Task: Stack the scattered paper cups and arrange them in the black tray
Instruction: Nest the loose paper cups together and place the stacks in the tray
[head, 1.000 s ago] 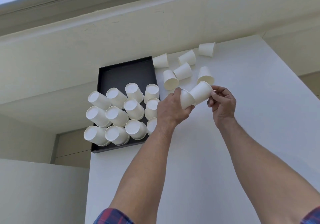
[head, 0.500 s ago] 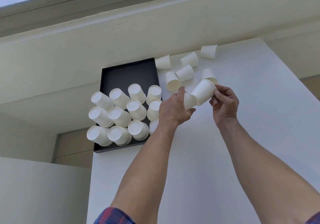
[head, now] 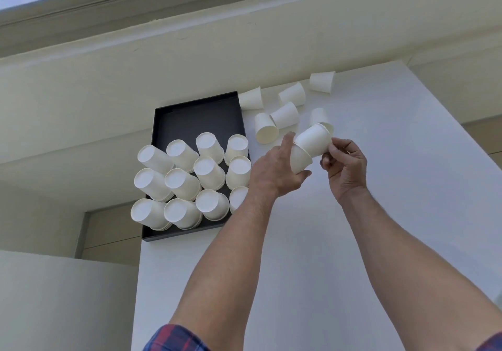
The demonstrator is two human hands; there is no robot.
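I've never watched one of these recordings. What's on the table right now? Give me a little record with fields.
surface: white table
tray: black tray, at the table's left edge
cups in tray: upside-down white cups, in rows, filling the near part
loose cups: six cups lying on their sides right of the tray
left hand: grips a cup
right hand: holds a second cup, which meets the first
far part of tray: bare
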